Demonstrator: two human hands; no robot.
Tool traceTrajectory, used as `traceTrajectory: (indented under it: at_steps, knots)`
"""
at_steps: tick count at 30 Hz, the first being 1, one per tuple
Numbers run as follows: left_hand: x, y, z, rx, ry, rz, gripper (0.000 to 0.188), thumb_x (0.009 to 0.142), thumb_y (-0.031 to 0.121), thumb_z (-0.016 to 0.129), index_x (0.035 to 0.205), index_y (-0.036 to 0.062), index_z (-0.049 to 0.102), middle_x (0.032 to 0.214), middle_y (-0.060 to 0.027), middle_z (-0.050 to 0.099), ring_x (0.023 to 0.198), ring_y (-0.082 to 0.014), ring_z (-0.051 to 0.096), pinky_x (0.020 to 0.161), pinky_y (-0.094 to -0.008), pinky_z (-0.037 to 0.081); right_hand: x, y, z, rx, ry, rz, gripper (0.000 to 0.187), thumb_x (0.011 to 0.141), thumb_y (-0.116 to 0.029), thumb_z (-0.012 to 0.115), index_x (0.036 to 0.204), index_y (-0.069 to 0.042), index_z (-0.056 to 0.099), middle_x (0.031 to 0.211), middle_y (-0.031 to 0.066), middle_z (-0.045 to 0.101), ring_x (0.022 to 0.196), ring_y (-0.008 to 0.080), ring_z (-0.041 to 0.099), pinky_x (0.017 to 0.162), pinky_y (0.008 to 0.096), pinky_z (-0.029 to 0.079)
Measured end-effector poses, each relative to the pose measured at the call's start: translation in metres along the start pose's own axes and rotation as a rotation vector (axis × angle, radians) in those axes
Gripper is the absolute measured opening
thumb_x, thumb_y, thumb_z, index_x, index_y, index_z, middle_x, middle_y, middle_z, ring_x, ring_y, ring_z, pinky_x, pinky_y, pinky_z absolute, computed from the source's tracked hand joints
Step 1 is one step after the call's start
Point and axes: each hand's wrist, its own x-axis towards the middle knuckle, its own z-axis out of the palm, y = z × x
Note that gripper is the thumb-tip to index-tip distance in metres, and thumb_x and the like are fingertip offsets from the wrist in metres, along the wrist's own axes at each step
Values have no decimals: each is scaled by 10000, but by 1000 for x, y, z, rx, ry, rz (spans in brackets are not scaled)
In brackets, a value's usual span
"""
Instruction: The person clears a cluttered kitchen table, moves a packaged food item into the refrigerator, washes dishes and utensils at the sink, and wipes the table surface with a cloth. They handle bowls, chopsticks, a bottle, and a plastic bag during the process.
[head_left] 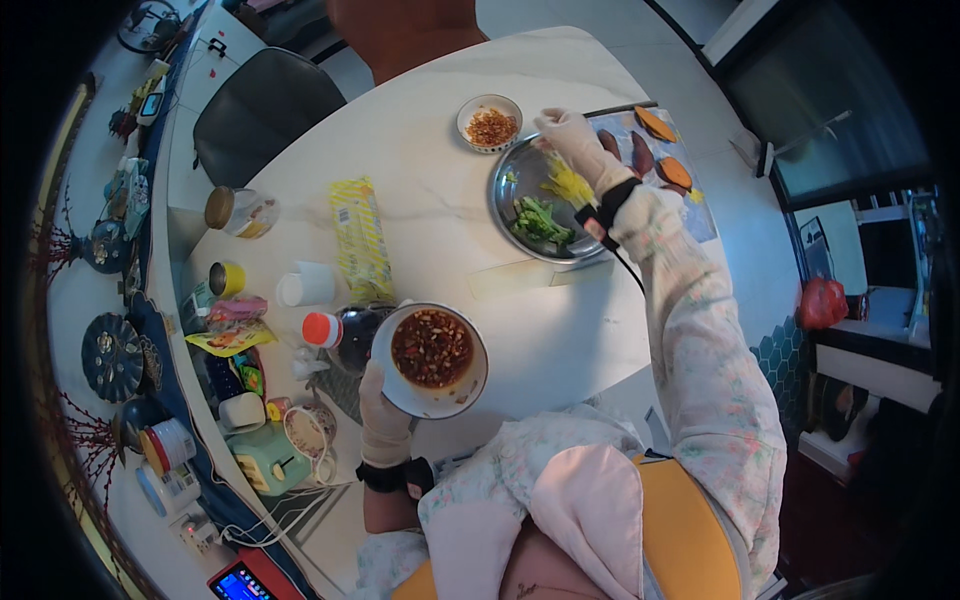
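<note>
My left hand (pixel 383 400), in a pale glove, grips the left side of a white bowl (pixel 478 372) held up near the table's front edge. Dark red-brown sauce (pixel 432 345) with chopped bits lies in the bowl. My right hand (pixel 575 140), gloved too, is over the far right part of a round steel basin (pixel 505 205), its fingers curled together. What they hold, if anything, cannot be made out. Yellow strips (pixel 568 183) show below this hand, and green broccoli (pixel 540 220) lies in the basin. Just left of the hand stands a small bowl of red-brown flakes (pixel 492 126).
Cut orange-fleshed sweet potatoes (pixel 673 173) lie on a board right of the basin. A red-capped dark bottle (pixel 355 338) stands beside the sauce bowl. Further left are a yellow striped packet (pixel 362 235), white cups (pixel 307 284) and a lidded jar (pixel 242 212). A dark chair (pixel 262 115) stands far left.
</note>
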Motion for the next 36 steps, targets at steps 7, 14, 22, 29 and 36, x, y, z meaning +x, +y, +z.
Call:
traceTrajectory:
  at_steps: [7,14,22,29,36]
  knots:
    - [-24,0,-7,13,359,-94,607,916,501,423,1302,33,465,1257,-117,549,1124,-246,539,990,-380,417,70,23,29,9,-286,202,333,942,-181,488,1160,68,529,906,126,640,645,188,667,532,270,574]
    - [-44,12,12,-272,159,48,650,881,520,429,1308,31,461,1265,-124,547,1135,-239,538,996,-378,417,73,20,43,-37,-263,190,288,929,-112,443,1137,70,523,899,164,654,679,224,676,587,302,601]
    - [-75,19,21,106,334,73,544,930,439,454,1189,-29,552,1135,-144,623,1018,-211,611,886,-348,495,-45,-21,12,118,-329,71,282,881,-98,472,1066,85,581,819,147,656,604,198,661,514,266,553]
    - [-101,8,28,-44,-153,126,558,976,396,371,1349,-18,394,1303,-138,514,1205,-223,499,1048,-380,374,-225,17,-60,104,-306,196,283,890,-119,479,1054,91,573,801,129,662,612,194,672,560,272,570]
    - [-98,-18,66,-42,-341,73,618,939,402,447,1393,-1,330,1371,-137,451,1256,-243,459,1066,-396,361,-382,71,-124,67,-23,358,325,898,-164,461,1103,69,557,823,139,661,625,182,663,579,274,567]
